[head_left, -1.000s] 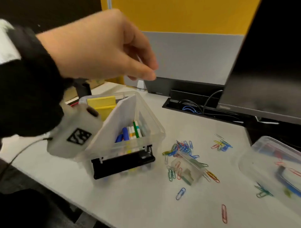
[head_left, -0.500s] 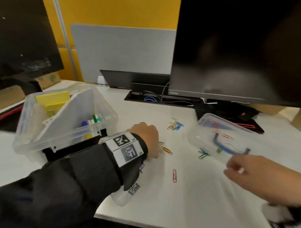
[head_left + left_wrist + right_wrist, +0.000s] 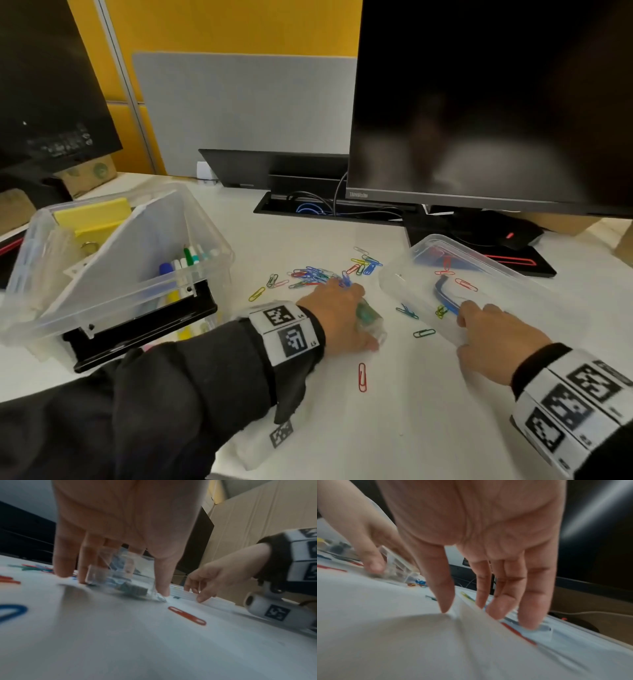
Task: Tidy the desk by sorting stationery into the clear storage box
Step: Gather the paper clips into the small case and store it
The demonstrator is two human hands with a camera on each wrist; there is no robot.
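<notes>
The clear storage box (image 3: 219, 255) stands at the left with markers (image 3: 186, 262) and yellow sticky notes (image 3: 92, 214) inside, split by a white divider. Loose coloured paperclips (image 3: 311, 274) lie mid-desk. My left hand (image 3: 358, 315) (image 3: 122, 586) is down on the desk and pinches a small clear clip case (image 3: 371, 320) (image 3: 109, 574) between fingers and thumb. My right hand (image 3: 466, 329) (image 3: 471, 612) has straight fingers resting on the near end of a flat clear lid (image 3: 496, 274) (image 3: 539, 632) with a blue handle; its thumb is at the lid's corner.
A red paperclip (image 3: 362, 377) (image 3: 187, 616) lies alone near the front edge, and a green one (image 3: 424, 333) between my hands. A large monitor (image 3: 479, 102) rises behind the lid, with a cable tray (image 3: 325, 205) beside it. A second screen (image 3: 44, 85) stands at the far left.
My left hand dropped from above the storage box to the desk and took hold of the clip case. My right hand came in from the right and settled on the lid.
</notes>
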